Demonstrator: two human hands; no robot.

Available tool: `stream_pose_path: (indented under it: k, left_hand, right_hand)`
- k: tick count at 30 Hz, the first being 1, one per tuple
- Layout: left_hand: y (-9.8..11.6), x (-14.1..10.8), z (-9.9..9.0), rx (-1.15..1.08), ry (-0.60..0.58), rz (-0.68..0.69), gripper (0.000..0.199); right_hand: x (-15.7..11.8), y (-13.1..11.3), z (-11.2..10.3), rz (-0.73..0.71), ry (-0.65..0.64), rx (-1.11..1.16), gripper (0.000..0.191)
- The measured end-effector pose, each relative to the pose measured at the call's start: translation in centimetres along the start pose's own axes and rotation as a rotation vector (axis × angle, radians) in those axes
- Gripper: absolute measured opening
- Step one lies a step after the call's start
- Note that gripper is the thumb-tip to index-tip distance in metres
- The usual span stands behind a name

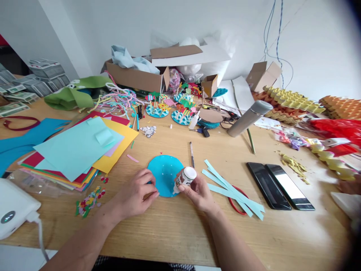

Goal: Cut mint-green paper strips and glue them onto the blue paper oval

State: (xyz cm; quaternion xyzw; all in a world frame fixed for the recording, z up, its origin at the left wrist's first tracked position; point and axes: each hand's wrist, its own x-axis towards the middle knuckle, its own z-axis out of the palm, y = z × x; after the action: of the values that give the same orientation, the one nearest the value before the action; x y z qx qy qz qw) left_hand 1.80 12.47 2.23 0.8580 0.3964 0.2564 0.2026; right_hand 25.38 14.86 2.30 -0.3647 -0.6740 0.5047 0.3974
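Observation:
A round blue disc lies flat on the wooden table, with small pale dots on its surface. My right hand is closed around a small white glue bottle, tilted so that its nozzle points down at the disc's lower right edge. At the disc's left edge rests my left hand, its fingers curled and touching the rim; whether anything is between them is hidden. Just right of the disc lie a pen and pale blue paper strips, which cross over red-handled scissors.
Coloured paper sheets and small paper scraps lie at the left, near a white device. Two phones and an upright, leaning grey flask stand or lie at the right. Decorated discs and boxes are behind.

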Motion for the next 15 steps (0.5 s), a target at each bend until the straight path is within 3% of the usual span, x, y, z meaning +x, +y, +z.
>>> stream_pose_path:
  k: [15]
  left_hand:
    - [-0.17,-0.09,0.16,0.027,-0.006,-0.006,0.018]
  right_hand:
    - [0.01,0.63,0.36,-0.033,-0.041,-0.067,0.021]
